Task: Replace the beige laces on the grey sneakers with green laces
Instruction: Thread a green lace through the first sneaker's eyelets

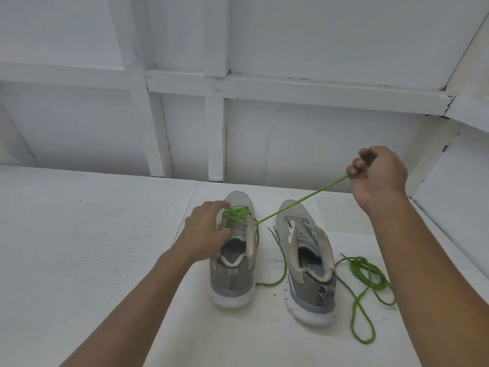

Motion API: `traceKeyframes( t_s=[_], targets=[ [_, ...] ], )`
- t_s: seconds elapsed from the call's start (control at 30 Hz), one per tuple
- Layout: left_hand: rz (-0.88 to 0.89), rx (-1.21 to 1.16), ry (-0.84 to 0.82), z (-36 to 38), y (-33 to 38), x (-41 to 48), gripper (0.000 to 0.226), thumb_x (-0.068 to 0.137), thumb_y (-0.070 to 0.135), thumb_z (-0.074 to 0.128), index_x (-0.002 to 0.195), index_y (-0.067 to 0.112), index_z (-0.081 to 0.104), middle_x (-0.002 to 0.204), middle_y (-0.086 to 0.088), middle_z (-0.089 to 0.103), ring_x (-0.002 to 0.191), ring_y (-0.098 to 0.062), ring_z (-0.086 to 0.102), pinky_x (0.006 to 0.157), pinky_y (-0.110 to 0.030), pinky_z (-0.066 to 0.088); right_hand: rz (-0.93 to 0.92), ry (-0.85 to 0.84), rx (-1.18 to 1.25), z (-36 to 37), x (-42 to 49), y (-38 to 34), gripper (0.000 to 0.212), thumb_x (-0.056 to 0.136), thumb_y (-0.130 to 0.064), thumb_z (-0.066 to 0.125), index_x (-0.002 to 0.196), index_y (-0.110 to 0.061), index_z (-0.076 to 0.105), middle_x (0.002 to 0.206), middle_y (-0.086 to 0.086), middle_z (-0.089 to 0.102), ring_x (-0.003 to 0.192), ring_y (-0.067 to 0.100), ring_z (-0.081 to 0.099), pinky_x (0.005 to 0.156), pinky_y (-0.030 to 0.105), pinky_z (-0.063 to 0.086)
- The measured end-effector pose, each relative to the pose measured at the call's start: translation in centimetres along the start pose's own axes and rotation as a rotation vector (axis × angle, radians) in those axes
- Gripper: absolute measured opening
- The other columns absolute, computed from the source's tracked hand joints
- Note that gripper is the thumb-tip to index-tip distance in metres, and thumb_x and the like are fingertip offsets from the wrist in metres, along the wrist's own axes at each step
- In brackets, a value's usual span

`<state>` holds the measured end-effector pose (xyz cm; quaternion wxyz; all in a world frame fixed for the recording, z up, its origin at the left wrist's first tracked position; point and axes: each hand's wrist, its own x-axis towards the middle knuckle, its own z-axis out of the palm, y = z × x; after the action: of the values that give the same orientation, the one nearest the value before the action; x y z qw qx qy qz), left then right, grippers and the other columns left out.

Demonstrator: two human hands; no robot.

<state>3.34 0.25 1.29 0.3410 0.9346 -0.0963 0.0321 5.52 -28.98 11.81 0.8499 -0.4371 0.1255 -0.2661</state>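
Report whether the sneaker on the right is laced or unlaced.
Unlaced: the sneaker on the right has no lace through its eyelets; a green lace lies coiled beside it.

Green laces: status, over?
Left hand holds the left sneaker at its eyelets; right hand pinches the green lace, pulled taut. Left sneaker part-laced, right sneaker unlaced. Spare green lace loose beside the right sneaker, nothing blocking.
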Motion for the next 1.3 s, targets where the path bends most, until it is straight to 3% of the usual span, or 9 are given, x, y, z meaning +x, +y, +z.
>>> traceKeyframes(
  t_s=[0.23,0.33,0.43,0.57,0.7,0.83,0.97,1.13,1.3],
  targets=[
    [0.209,0.353,-0.356,0.6,4.8,4.9,0.040,0.102,0.028,0.033,0.141,0.031,0.043,0.136,0.001,0.055,0.132,-0.024,0.040,0.107,-0.046,0.031,0.039,-0.096,-0.038,1.0,-1.4,1.0,0.016,0.091,-0.002,0.041,0.082,-0.014,0.046,0.063,0.002,0.050,0.046,0.012,0.041,0.046,0.022,0.032],
    [0.218,0.582,-0.458,0.6,5.7,6.1,0.040,0.099,0.029,0.039,0.138,0.030,0.046,0.135,-0.001,0.054,0.127,-0.025,0.044,0.099,-0.039,0.029,0.066,-0.145,-0.029,2.0,-2.8,2.0,0.019,0.089,0.003,0.038,0.082,-0.012,0.048,0.059,0.003,0.051,0.045,0.013,0.042,0.046,0.022,0.032],
    [0.266,0.576,-0.477,0.0,6.5,6.2,0.040,0.096,0.026,0.048,0.136,0.029,0.048,0.121,0.006,0.060,0.109,-0.018,0.048,0.086,-0.032,0.029,0.103,-0.172,-0.023,2.7,-3.8,3.2,0.023,0.088,0.008,0.033,0.084,-0.010,0.048,0.061,0.005,0.050,0.047,0.014,0.042,0.048,0.023,0.033],
    [0.229,0.318,-0.494,-0.6,5.9,6.1,0.043,0.097,0.018,0.050,0.138,0.027,0.041,0.104,0.011,0.060,0.101,-0.015,0.052,0.089,-0.032,0.040,0.206,-0.186,0.020,3.3,-5.0,4.9,0.026,0.087,0.008,0.030,0.085,-0.010,0.048,0.065,0.007,0.051,0.051,0.016,0.045,0.050,0.025,0.038],
    [0.188,0.014,-0.414,-1.2,4.9,5.6,0.045,0.094,0.017,0.052,0.135,0.023,0.036,0.100,0.010,0.061,0.094,-0.014,0.058,0.082,-0.029,0.045,0.405,-0.151,0.277,3.8,-5.6,6.0,0.021,0.086,0.004,0.033,0.077,-0.009,0.047,0.066,0.006,0.050,0.051,0.016,0.046,0.053,0.026,0.040],
    [0.115,-0.358,-0.329,-2.3,4.2,5.5,0.043,0.088,0.017,0.057,0.127,0.027,0.043,0.093,0.006,0.064,0.094,-0.019,0.062,0.084,-0.037,0.050,0.435,-0.165,0.410,4.2,-6.0,6.8,0.018,0.063,0.003,0.038,0.074,-0.011,0.044,0.065,0.006,0.050,0.046,0.016,0.044,0.052,0.025,0.038],
    [0.085,-0.714,-0.233,-4.3,4.5,5.5,0.044,0.077,0.023,0.063,0.119,0.026,0.051,0.094,-0.001,0.064,0.100,-0.019,0.062,0.088,-0.035,0.047,0.453,-0.174,0.416,3.7,-6.6,8.0,0.019,0.063,0.004,0.035,0.072,-0.011,0.043,0.064,0.007,0.050,0.045,0.017,0.043,0.052,0.027,0.037],
    [0.096,-0.799,-0.200,-5.7,4.8,5.4,0.033,0.091,0.009,0.058,0.122,0.021,0.053,0.093,-0.005,0.067,0.094,-0.016,0.064,0.080,-0.030,0.044,0.408,-0.199,0.176,3.5,-7.2,9.8,0.027,0.072,0.010,0.024,0.066,-0.009,0.042,0.063,0.008,0.047,0.050,0.018,0.041,0.052,0.028,0.037],
    [0.114,-0.957,-0.111,-5.8,5.4,5.1,0.036,0.083,0.011,0.061,0.119,0.017,0.054,0.085,0.000,0.067,0.084,-0.020,0.066,0.074,-0.032,0.046,0.397,-0.231,0.366,3.9,-7.5,9.9,0.021,0.055,0.006,0.028,0.064,-0.010,0.038,0.062,0.007,0.045,0.048,0.017,0.038,0.052,0.026,0.035]
  ],
)
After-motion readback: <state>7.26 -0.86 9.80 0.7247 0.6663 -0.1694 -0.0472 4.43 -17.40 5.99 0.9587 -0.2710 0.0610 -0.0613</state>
